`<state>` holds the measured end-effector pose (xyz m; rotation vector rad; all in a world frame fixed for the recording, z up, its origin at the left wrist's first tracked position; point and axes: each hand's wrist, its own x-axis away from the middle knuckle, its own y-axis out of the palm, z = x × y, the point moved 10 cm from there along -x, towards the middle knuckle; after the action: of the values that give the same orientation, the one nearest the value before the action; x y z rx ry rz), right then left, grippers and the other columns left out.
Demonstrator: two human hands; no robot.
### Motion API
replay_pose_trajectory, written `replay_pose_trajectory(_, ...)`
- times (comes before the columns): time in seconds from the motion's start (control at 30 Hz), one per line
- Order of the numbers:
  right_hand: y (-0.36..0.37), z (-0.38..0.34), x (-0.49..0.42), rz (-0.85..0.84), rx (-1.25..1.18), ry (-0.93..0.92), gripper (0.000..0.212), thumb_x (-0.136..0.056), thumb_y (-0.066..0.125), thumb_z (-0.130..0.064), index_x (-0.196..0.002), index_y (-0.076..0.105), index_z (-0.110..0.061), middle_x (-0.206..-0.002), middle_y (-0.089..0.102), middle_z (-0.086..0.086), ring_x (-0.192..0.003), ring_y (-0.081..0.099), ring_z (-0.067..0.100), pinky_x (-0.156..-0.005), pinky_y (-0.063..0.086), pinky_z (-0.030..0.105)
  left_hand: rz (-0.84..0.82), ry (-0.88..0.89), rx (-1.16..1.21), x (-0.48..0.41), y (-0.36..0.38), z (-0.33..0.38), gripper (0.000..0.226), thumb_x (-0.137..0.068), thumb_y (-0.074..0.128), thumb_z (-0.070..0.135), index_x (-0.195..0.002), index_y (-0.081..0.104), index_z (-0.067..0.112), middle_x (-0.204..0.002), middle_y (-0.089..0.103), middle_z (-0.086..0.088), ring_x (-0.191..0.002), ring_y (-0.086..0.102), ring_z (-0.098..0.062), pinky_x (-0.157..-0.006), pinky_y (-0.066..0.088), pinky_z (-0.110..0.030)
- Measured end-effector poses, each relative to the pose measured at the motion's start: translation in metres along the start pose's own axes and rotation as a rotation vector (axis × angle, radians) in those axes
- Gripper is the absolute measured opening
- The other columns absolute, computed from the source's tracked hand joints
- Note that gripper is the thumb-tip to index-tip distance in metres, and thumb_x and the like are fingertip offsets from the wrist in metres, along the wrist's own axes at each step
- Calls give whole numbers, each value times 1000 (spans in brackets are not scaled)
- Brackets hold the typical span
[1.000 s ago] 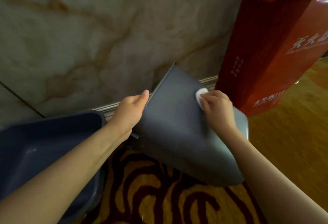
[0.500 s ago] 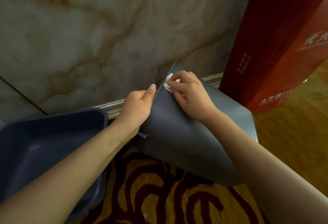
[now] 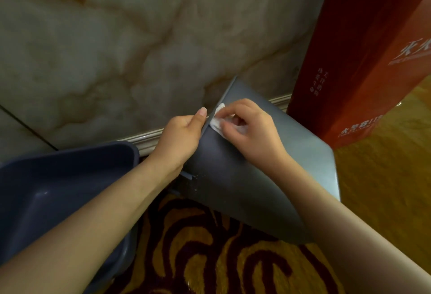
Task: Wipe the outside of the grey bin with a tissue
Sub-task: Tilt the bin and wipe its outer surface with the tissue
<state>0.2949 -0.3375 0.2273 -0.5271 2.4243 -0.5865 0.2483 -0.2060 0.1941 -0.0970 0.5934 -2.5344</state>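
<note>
Marble wall (image 3: 116, 44) filled the upper part of the view, with a pale moulding (image 3: 144, 138) running along its foot. Below it lay a patterned carpet (image 3: 210, 258) in dark red and yellow, giving way to wood floor (image 3: 384, 189) on the right. A tall red box (image 3: 354, 60) with pale printed characters stood against the wall at the right edge. A dark blue tub (image 3: 58, 189) sat at lower left, its rim partly covered by the left forearm. The grey bin (image 3: 245, 189) was tilted between tub and box, its base on the carpet and its upper edge leaning toward the wall, one broad outer face turned up to the camera. The left hand (image 3: 179, 140) gripped the bin's left edge, thumb raised along it and the other fingers hidden behind the side. The right hand (image 3: 251, 135) was curled, fingertips pinching a small white tissue (image 3: 218, 121) and pressing it against the bin's outer face just beside that same edge, close to the left thumb. A few pale specks showed on the bin's lower left side.
</note>
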Motion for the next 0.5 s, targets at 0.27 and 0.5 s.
replay_pose_trajectory(0.27,2,16,-5,-10,64,110,18,-82,66,-17,-99,66,-11,-96,50,-2,-75,49,10,-63,33,9,14,-8,-1,-5,-2,-7,59,-92,42,42,-85,59,-14,-73,57,-19,-66,53,-21,-62,38,-30)
replay_pose_trajectory(0.5,17,-8,-5,-69,171,-74,14,-86,61,-9,-97,67,-2,-99,60,15,-94,55,30,-78,40,32,47,-49,49,-6,-4,-15,53,-92,45,37,-79,63,-11,-62,56,-10,-55,51,-12,-42,34,-18)
